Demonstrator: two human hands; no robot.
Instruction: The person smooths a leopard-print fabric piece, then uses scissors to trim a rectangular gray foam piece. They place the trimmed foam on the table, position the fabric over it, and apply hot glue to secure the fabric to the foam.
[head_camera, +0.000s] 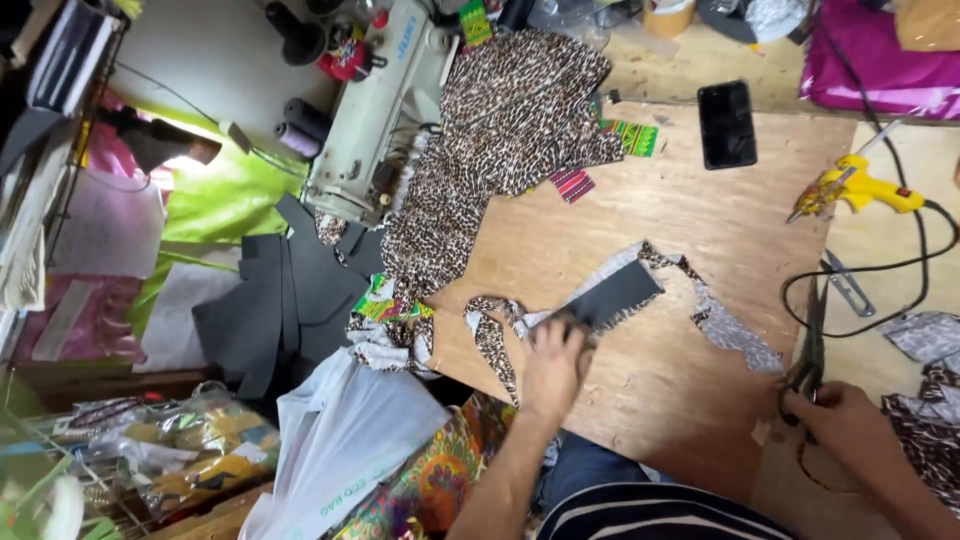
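Observation:
My left hand (553, 366) presses down on a dark grey stiff piece (614, 295) that lies over a strip of leopard-print fabric (700, 300) on the wooden table (650, 210). My right hand (838, 415) grips a pair of dark scissors (810, 350) at the table's right edge, blades pointing away from me. A large leopard-print cloth (500, 140) is draped from the sewing machine (385, 100) down across the table's left part.
A yellow glue gun (855, 188) with a black cord lies at the right. A black phone (727, 124) rests at the far side. Dark grey cut pieces (290, 300), a white plastic bag (340, 440) and colourful patterned fabric (440, 470) sit to the left.

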